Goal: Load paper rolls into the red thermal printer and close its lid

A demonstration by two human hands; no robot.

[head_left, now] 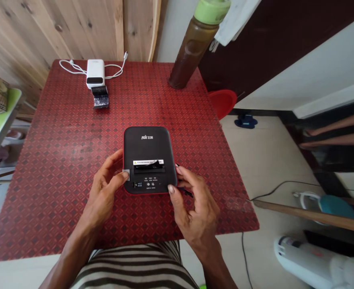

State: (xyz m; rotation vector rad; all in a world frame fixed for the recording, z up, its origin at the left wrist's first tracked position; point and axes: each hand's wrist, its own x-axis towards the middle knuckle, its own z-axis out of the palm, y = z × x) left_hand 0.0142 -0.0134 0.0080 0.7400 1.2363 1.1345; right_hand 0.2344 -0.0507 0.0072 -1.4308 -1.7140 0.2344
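Note:
A black receipt printer with a red rim lies flat on the red patterned table. It has a paper slot near its front, a white warning strip behind the slot, and small buttons below. A dark strip sticks out of the slot. My left hand grips the printer's left side, its thumb on a small grey tab. On the other side my right hand holds the front right corner, thumb on the edge and fingers along the side. Part of a black cable shows by my right fingers.
A white power bank-like device with a white cable and crumpled black piece sits at the table's back left. A tall brown bottle with a green lid stands back right. A red stool is beyond the right edge.

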